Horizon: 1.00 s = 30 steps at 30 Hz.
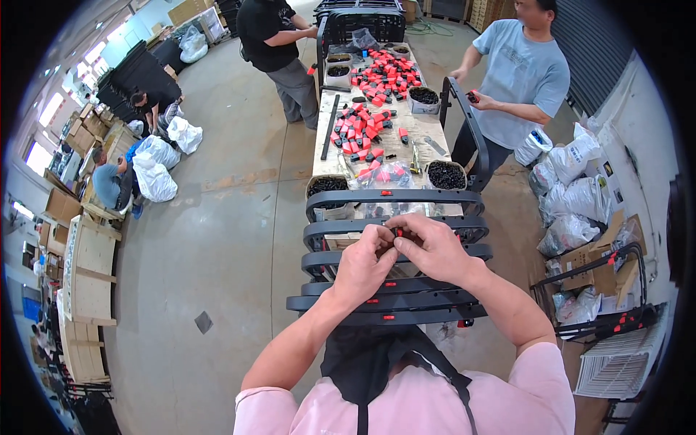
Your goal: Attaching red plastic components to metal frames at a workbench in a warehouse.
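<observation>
My left hand [360, 262] and my right hand [437, 250] meet fingertip to fingertip, both closed in a pinch. Between them sits a small black and red plastic part [399, 233], mostly covered by the fingers. Below the hands, several dark grey curved frames [417, 317] stand in a row, with small red pieces set along their bars. Just beyond lies a clear plastic bag [384, 175] with red pieces showing through it.
A long worktable [330, 161] carries a heap of red and black plastic parts [362, 130]. Tubs of small black parts [446, 175] line its edges. Co-workers [518, 80] stand at both far sides, handling frames. White sacks [576, 177] lie along the right wall.
</observation>
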Each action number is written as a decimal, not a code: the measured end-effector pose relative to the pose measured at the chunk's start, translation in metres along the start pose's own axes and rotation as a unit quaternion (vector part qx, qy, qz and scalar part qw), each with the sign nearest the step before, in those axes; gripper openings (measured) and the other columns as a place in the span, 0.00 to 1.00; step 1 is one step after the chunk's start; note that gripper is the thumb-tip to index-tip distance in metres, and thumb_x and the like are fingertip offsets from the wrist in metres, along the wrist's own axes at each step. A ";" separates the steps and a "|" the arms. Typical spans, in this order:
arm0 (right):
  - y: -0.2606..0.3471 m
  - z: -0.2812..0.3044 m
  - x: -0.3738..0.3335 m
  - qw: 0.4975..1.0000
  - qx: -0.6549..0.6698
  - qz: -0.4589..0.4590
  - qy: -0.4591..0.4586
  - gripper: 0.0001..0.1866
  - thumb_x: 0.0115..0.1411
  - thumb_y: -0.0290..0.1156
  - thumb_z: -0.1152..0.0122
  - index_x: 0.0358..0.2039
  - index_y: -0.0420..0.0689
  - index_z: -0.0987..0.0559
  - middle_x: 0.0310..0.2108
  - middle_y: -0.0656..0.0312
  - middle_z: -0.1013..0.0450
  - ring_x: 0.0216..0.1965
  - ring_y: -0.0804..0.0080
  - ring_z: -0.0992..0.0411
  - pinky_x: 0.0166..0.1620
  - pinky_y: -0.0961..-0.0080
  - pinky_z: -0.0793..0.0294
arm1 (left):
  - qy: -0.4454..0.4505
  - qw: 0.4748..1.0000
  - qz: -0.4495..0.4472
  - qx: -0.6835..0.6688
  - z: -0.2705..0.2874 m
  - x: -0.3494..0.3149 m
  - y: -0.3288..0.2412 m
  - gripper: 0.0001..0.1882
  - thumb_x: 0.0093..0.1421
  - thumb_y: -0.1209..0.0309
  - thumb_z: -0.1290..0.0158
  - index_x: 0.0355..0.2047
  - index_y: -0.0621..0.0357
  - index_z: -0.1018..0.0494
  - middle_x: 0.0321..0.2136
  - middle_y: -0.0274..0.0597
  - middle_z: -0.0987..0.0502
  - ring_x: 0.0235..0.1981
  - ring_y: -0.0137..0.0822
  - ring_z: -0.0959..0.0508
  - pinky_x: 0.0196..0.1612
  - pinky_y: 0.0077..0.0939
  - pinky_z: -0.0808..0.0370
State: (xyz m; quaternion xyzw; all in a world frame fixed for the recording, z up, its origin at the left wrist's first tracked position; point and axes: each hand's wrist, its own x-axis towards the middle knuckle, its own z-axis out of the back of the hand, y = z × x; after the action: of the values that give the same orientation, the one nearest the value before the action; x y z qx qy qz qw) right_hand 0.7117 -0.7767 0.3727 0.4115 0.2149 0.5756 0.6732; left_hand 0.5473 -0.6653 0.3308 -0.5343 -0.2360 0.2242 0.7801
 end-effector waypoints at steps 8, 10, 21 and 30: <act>-0.028 0.013 0.016 0.990 -0.134 0.028 -0.032 0.19 0.63 0.23 0.37 0.56 0.39 0.23 0.43 0.47 0.19 0.42 0.49 0.18 0.46 0.56 0.19 | -0.084 0.992 -0.007 0.098 0.045 0.029 0.011 0.09 0.70 0.70 0.41 0.45 0.63 0.22 0.40 0.52 0.15 0.43 0.44 0.14 0.49 0.38 0.20; -0.034 0.007 0.025 0.984 -0.149 0.096 0.002 0.17 0.64 0.22 0.38 0.53 0.37 0.22 0.46 0.48 0.20 0.45 0.49 0.19 0.47 0.56 0.20 | -0.049 0.979 -0.049 0.190 0.054 0.044 0.025 0.13 0.71 0.65 0.44 0.45 0.64 0.20 0.41 0.53 0.15 0.45 0.49 0.15 0.52 0.41 0.21; -0.064 -0.013 0.054 0.972 -0.189 0.129 0.045 0.08 0.64 0.24 0.36 0.44 0.38 0.19 0.40 0.50 0.22 0.45 0.48 0.21 0.49 0.55 0.21 | 0.288 0.912 0.139 0.257 0.067 0.110 0.051 0.32 0.77 0.42 0.56 0.61 0.54 0.20 0.42 0.44 0.13 0.41 0.41 0.14 0.47 0.42 0.18; -0.069 -0.010 0.050 0.970 -0.197 0.134 0.042 0.09 0.62 0.23 0.33 0.43 0.38 0.18 0.39 0.51 0.22 0.43 0.49 0.21 0.47 0.58 0.20 | 0.395 0.871 0.231 0.180 0.068 0.124 0.024 0.32 0.75 0.39 0.52 0.55 0.55 0.18 0.36 0.32 0.15 0.31 0.27 0.22 0.36 0.31 0.20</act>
State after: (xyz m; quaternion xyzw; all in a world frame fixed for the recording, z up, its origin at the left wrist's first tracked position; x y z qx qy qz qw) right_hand 0.7578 -0.7262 0.3209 0.2712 0.0679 0.7085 0.6479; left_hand 0.6010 -0.5330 0.3456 -0.4679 0.2664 0.2070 0.8169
